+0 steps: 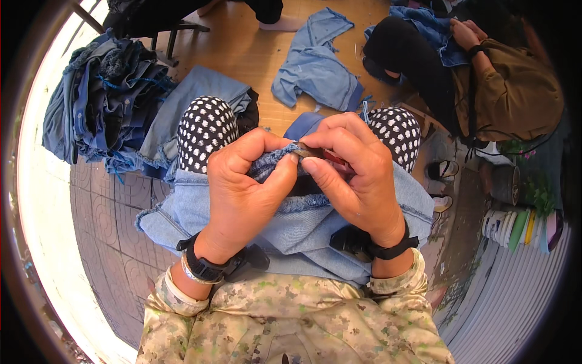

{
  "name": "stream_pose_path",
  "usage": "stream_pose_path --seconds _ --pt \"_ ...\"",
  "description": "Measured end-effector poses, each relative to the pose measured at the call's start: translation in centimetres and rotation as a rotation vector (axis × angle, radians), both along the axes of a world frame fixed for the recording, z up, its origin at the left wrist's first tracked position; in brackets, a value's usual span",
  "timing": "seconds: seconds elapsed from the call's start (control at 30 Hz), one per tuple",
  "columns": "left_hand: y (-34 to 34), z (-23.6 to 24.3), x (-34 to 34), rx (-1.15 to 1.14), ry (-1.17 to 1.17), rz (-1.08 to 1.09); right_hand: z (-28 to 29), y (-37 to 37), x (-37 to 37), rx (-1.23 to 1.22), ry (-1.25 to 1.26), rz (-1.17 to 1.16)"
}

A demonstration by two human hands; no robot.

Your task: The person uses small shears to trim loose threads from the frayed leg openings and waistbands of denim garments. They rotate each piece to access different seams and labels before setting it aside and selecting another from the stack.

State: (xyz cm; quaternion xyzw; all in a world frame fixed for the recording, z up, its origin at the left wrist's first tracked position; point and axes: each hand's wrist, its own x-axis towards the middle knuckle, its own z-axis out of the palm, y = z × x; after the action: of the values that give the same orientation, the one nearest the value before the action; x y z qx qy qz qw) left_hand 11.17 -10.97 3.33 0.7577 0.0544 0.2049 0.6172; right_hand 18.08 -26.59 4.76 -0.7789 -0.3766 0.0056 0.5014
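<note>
The light-blue denim garment (pixel 285 236) lies at the centre of the view, draped over the person's lap and running down toward six o'clock; the knees (pixel 207 130), at eleven and one o'clock, appear to prop it up within easy reach. The left hand (pixel 257 164) is closed in a pinch, thumb against forefinger on the garment's frayed edge, probably to keep that small stretch taut and steady. The right hand (pixel 348 158), coming in from its three o'clock side, is also nearly closed, gripping a small red-handled tool (pixel 335 158) whose metal end meets the edge right beside the left fingertips; holding it so short likely gives fine control. Its exact kind is hidden by the fingers. At ten o'clock, a denim pile (pixel 100 100) sits stacked together, perhaps to keep the pieces handy.
</note>
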Motion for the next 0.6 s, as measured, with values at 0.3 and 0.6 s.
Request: stream_pose_path --seconds 0.3,0.6 --pt "-0.08 0.16 0.01 0.079 0.023 0.011 -0.16 -0.23 0.16 0.032 0.101 0.025" --pt "0.00 0.08 -0.12 0.108 0.026 -0.004 -0.50 -0.40 0.48 0.024 0.135 0.062"
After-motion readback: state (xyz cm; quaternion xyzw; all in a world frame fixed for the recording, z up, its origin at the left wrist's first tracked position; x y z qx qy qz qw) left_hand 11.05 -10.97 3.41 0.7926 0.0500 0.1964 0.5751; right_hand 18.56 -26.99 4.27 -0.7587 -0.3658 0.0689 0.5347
